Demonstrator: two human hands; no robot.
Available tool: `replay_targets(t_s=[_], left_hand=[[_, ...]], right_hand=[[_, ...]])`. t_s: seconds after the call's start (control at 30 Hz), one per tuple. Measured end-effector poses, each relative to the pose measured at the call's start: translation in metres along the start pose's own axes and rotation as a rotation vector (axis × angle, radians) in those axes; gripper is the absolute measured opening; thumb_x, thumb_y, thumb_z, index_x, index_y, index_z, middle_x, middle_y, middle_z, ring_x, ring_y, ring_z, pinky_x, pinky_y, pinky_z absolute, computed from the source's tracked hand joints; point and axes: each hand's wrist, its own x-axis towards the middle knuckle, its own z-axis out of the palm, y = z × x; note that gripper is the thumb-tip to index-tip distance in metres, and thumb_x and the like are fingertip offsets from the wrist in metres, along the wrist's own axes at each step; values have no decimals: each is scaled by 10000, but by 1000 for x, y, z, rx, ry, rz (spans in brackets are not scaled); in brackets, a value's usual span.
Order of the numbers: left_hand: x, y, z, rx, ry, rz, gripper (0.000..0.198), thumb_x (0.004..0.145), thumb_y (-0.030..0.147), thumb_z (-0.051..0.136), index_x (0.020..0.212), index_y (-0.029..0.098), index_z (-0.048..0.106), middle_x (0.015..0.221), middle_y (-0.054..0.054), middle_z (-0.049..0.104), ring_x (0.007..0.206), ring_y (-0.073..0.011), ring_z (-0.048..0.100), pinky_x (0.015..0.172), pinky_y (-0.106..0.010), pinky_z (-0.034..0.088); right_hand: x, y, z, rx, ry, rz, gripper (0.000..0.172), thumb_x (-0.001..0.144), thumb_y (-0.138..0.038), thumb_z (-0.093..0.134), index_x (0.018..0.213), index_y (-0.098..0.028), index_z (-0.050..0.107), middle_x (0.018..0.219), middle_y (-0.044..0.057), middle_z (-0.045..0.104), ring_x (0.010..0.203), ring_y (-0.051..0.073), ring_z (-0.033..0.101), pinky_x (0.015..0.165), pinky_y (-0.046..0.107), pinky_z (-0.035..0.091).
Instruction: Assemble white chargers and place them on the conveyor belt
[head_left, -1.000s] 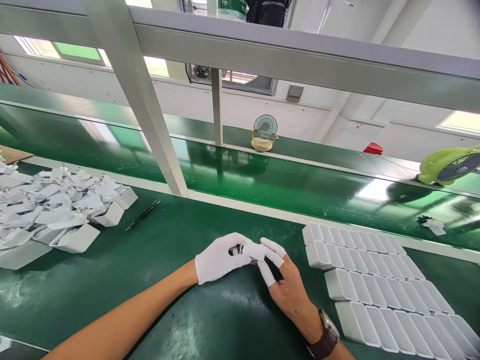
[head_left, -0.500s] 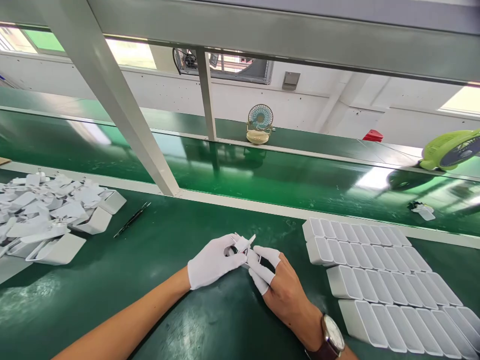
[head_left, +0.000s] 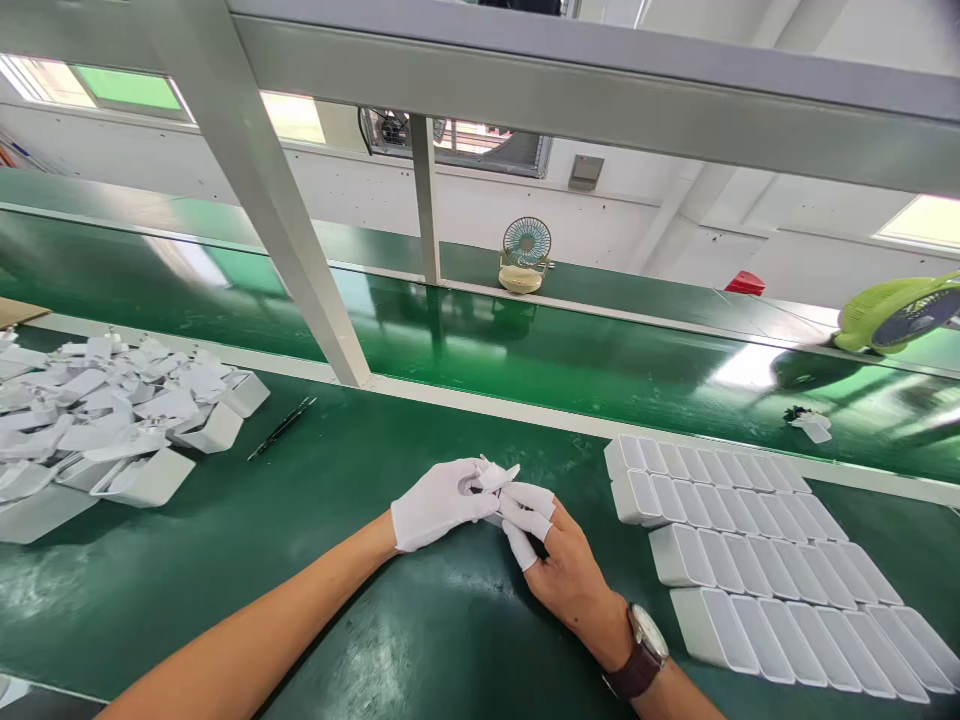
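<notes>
My left hand [head_left: 444,506], in a white glove, is closed with thumb and fingers pinching a small white plastic part [head_left: 499,474]. The part has a flap tilted up, and much of it is covered by my fingers. From the other side my right hand [head_left: 564,568], with white cloth on some fingertips and a watch at the wrist, has its fingers pressed against the same part. Both hands are just above the green table [head_left: 360,610].
White plastic pieces and housings [head_left: 142,478] lie heaped at the left, beside black tweezers [head_left: 282,428]. Rows of open white housings [head_left: 757,570] stand at the right. A green belt [head_left: 570,365] runs behind, with a slanting metal post [head_left: 300,235] and two fans beyond.
The camera view has shifted slightly. Both hands are still on the white plastic part, whose flap sits at a somewhat different tilt, and my right fingers are a little closer over it.
</notes>
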Motion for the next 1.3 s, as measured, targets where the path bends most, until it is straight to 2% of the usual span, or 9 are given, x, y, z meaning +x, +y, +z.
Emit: replay_targets(t_s=[0.17,0.27,0.47,0.57,0.73,0.8,0.93,1.1,1.3], left_hand=[[2,-6,4,-15,72,23,427,802,433,769,1117,158,682,1114,-98,715,1011,-235,654,907,-350,506],[3,-4,2,14,44,75,496,833,542,709,1142,155,682,1096,-102,722,941,-220,660,852,-330,520],[1,2,-3,146,66,179,619,920,700,461,1032,144,710,972,-80,704,699,-140,587,727,-291,510],[3,-2,-2,106,110,206,649,911,722,447,1000,139,718,1022,-104,702,722,-153,599,706,-299,513],[5,-9,-2,-23,259,175,710,842,742,553,1187,131,663,1106,-162,709,957,-252,655,684,-319,527],[4,-8,-1,-54,270,171,702,854,714,564,1238,131,632,1161,-168,698,1033,-264,644,703,-321,532],[1,-4,2,-34,240,177,676,879,637,585,1362,164,555,1255,-138,670,1013,-234,653,797,-344,551],[0,-6,8,61,256,107,575,864,540,673,1342,232,593,1136,-56,714,1061,-233,659,974,-381,527],[0,-2,8,85,303,89,534,850,536,691,1267,207,636,1057,-64,724,1005,-233,667,939,-378,534]], right_hand=[[-3,4,-3,-86,17,71,511,951,-79,554,1404,-314,548,1343,110,579,1219,237,606,1023,438,556],[-6,6,-4,-201,-22,71,512,958,-128,562,1429,-325,530,1424,117,521,1234,260,607,1022,446,563],[-7,10,-2,-259,-92,-26,549,954,-114,557,1456,-332,503,1360,107,592,1206,256,631,981,417,594],[0,5,-7,-278,-17,-53,535,939,-92,572,1419,-328,542,1308,105,616,1173,251,648,952,409,605],[14,-8,-20,-247,215,-96,602,881,-22,624,1402,-315,552,1296,105,617,1146,254,660,947,403,599],[14,-8,-18,-233,156,-85,606,886,-31,617,1415,-316,541,1272,104,628,1122,257,670,940,406,600],[8,0,-7,-231,-109,-25,542,920,-81,571,1407,-319,550,1186,94,659,1037,244,690,851,388,620],[1,5,-2,-294,-92,-7,511,930,-110,575,1394,-323,553,1262,97,644,1102,247,672,890,397,606],[-3,2,-5,-250,-17,171,461,945,-276,626,1389,-255,504,1312,116,637,1198,271,641,987,443,582]])
